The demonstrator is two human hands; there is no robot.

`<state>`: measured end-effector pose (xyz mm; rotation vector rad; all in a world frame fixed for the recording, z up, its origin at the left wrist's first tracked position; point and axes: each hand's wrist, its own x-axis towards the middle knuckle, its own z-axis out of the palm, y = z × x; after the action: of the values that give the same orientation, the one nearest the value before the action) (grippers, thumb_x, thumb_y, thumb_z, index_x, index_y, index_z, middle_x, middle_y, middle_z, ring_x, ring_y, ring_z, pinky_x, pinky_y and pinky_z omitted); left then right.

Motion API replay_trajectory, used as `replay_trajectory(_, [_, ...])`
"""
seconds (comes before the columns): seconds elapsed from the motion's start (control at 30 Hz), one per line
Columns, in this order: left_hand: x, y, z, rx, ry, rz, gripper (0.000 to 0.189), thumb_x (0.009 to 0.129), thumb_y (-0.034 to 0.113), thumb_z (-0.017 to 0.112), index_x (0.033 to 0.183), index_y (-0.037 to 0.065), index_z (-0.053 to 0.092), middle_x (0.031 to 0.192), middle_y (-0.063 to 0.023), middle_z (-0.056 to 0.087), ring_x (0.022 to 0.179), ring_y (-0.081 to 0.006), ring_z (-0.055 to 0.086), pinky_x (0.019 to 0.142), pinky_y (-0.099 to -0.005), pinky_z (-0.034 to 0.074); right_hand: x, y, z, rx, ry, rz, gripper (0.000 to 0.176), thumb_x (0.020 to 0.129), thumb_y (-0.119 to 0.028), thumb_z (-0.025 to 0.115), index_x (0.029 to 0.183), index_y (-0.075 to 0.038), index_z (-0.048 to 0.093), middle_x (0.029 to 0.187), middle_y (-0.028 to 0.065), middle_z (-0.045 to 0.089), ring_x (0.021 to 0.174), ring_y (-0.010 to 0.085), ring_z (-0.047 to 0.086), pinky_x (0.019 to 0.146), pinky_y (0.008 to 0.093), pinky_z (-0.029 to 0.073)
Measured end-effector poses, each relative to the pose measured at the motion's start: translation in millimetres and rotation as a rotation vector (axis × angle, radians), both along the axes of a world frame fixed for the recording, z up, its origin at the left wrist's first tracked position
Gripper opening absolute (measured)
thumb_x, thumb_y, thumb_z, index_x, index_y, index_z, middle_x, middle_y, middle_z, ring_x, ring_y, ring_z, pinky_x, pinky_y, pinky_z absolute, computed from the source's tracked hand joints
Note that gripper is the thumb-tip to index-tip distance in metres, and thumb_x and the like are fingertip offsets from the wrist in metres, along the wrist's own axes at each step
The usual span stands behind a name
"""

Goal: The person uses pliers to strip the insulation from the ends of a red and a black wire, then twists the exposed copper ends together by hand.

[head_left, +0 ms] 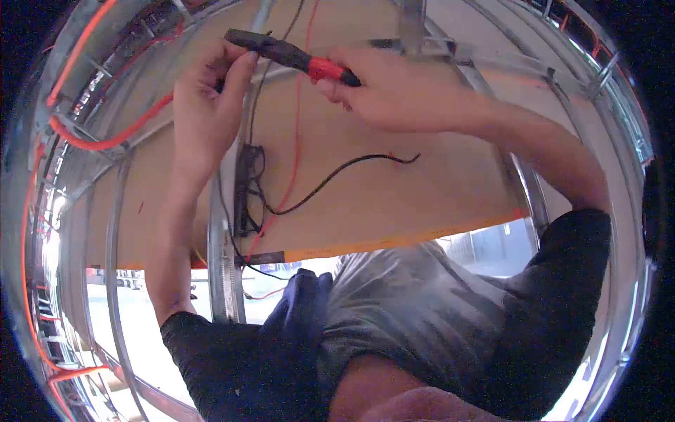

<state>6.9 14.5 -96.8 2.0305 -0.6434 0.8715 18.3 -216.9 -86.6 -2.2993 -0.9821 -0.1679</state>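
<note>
My right hand (373,84) is wrapped around the red-and-black handle of a hand tool (281,53), which looks like a wire stripper or crimper. The tool's black head points up and to the left. Just under that head, my left hand (218,91) is closed, thumb and fingers curled together. What it pinches is hidden, though a small dark bit shows by the palm. A thick orange cable (105,143) runs up to the side of my left hand and disappears behind it. Thin black and red cables pass close behind the tool.
Metal studs (225,281) frame a brown board (394,190) with an orange edge strip. A black bundle of cables (249,190) hangs on a stud, and a loose black cable (351,163) curves across the board. More orange cable (28,232) follows the framing at left.
</note>
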Motion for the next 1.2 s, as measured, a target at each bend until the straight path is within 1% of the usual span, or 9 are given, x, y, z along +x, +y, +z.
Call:
replay_trajectory(0.1, [-17.5,-13.7,-3.6,0.632,-0.279,0.377,0.013,0.093,0.016,0.060,0.094,0.003,0.060,0.063,-0.0042,0.058,0.059,-0.0112,0.058,0.049,-0.0287,0.043,-17.2,-8.8,25.4,-0.270,0.288,-0.065,0.029,0.096,-0.029,0.051,0.103,-0.001,0.058,0.076,0.0133,0.061,0.071,0.0245,0.060,0.067,0.0386,0.046])
replay_trajectory(0.33, [-9.4,8.7,10.4,0.276,-0.116,0.180,0.016,0.093,0.018,0.061,0.098,0.003,0.061,0.063,-0.0057,0.055,0.055,-0.0101,0.053,0.049,-0.0273,0.041,-8.4,-7.0,-3.9,-0.094,-0.067,-0.041,0.025,0.094,-0.025,0.053,0.101,-0.002,0.058,0.078,0.0144,0.063,0.072,0.0292,0.062,0.067,0.0405,0.045])
replay_trajectory(0.4, [-11.5,36.3,43.9,-0.062,0.764,-0.626,0.025,0.099,0.023,0.053,0.118,0.009,0.059,0.124,-0.0158,0.059,0.125,-0.0267,0.050,0.107,-0.0403,0.038,2.8,-6.5,-14.8,0.010,-0.194,-0.053,0.023,0.094,-0.024,0.054,0.101,-0.002,0.058,0.079,0.0151,0.064,0.073,0.0307,0.062,0.067,0.0416,0.045])
replay_trajectory(0.43, [-12.1,29.5,37.1,-0.056,0.766,-0.619,0.025,0.099,0.023,0.053,0.118,0.009,0.059,0.124,-0.0158,0.059,0.125,-0.0267,0.050,0.107,-0.0403,0.038,10.9,-6.9,-18.1,0.045,-0.219,-0.004,0.023,0.094,-0.023,0.055,0.103,-0.002,0.059,0.080,0.0158,0.064,0.074,0.0328,0.062,0.068,0.0424,0.045])
replay_trajectory(0.5, [-10.2,6.3,14.8,-0.294,0.526,-0.009,0.016,0.094,0.019,0.061,0.102,0.006,0.064,0.077,-0.0003,0.061,0.063,-0.0089,0.054,0.055,-0.0236,0.043,14.9,-6.9,-15.2,0.089,-0.241,0.032,0.023,0.093,-0.022,0.055,0.104,-0.002,0.060,0.081,0.0165,0.064,0.075,0.0348,0.062,0.068,0.0432,0.046])
replay_trajectory(0.67, [9.2,11.4,10.3,-0.309,0.812,-0.234,0.018,0.094,0.019,0.060,0.100,0.002,0.062,0.070,0.0027,0.054,0.057,-0.0043,0.044,0.052,-0.0212,0.036,16.1,-5.9,31.3,-0.431,0.313,0.058,0.057,0.094,-0.033,0.060,0.137,0.000,0.044,0.119,0.0215,0.058,0.108,0.0309,0.058,0.094,0.0415,0.044])
replay_trajectory(0.77, [10.0,-4.0,4.0,-0.322,0.804,-0.120,0.022,0.094,0.024,0.061,0.099,0.003,0.062,0.069,0.0044,0.052,0.057,-0.0023,0.041,0.053,-0.0204,0.034,36.5,5.2,-34.4,0.010,-0.084,-0.027,0.025,0.093,-0.021,0.055,0.109,-0.003,0.061,0.083,0.0169,0.065,0.077,0.0366,0.062,0.069,0.0441,0.046])
replay_trajectory(1.03, [37.6,-0.2,-26.0,0.168,0.158,0.186,0.034,0.087,0.035,0.071,0.092,0.001,0.067,0.083,-0.0033,0.070,0.076,-0.0091,0.062,0.069,-0.0237,0.049,53.9,11.4,-50.9,-0.062,-0.113,0.010,0.030,0.091,-0.024,0.057,0.112,-0.003,0.062,0.091,0.0209,0.067,0.086,0.0369,0.065,0.074,0.0454,0.048])
replay_trajectory(1.2, [42.0,23.9,-32.2,0.251,-0.021,0.314,0.024,0.085,0.026,0.073,0.085,0.003,0.067,0.067,0.0006,0.063,0.060,-0.0074,0.053,0.055,-0.0253,0.044,39.6,25.0,-36.9,0.030,-0.011,0.106,0.037,0.088,-0.028,0.059,0.117,-0.003,0.060,0.101,0.0222,0.065,0.090,0.0382,0.064,0.079,0.0471,0.048])
